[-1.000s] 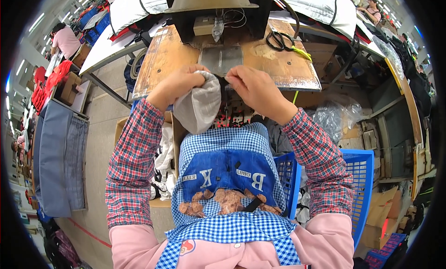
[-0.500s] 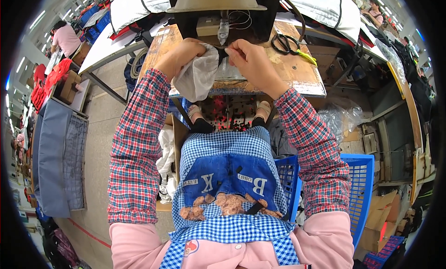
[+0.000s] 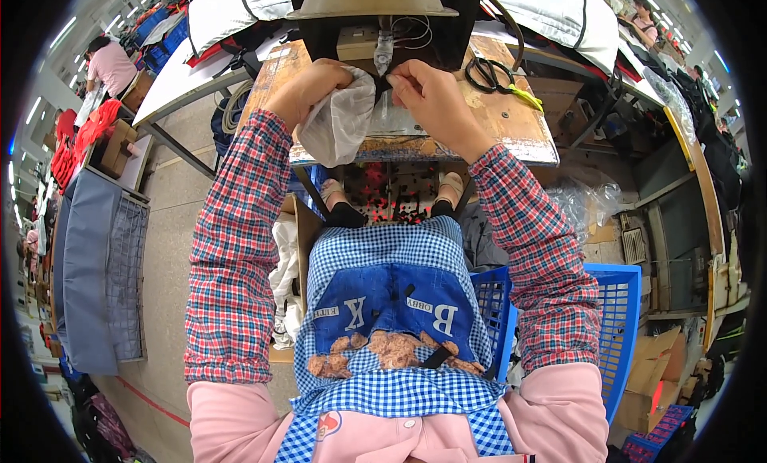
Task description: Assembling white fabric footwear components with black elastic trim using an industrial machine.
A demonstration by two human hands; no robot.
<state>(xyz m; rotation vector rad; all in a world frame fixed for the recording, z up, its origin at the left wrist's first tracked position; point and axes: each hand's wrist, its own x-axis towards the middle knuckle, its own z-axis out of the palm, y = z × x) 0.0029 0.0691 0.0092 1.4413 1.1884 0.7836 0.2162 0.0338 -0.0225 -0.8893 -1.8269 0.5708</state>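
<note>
At the machine, my left hand (image 3: 315, 91) is closed on a thin white cloth (image 3: 341, 127), which hangs in a rounded, baggy shape over the front of the worn wooden tabletop (image 3: 280, 79). My right hand (image 3: 433, 102) is pinched just right of a plastic-wrapped rod (image 3: 383, 54) that points down from the machine. What its fingertips hold, if anything, is too small to make out. Right of that hand lie black-handled scissors (image 3: 489, 76) with a yellow-green part. The far edge of the cloth is hidden behind my left fingers.
The dark machine (image 3: 319, 31) with a metal hood (image 3: 371, 1) stands ahead. A blue plastic basket (image 3: 615, 303) is at my right, and an open carton (image 3: 307, 231) with white cloth at my left. White-covered tables (image 3: 216, 71) flank the bench. Other people (image 3: 112, 63) sit farther off.
Both hands have shifted slightly, the left one a little forward with the white cloth. The right hand's fingers remain pinched beside the rod.
</note>
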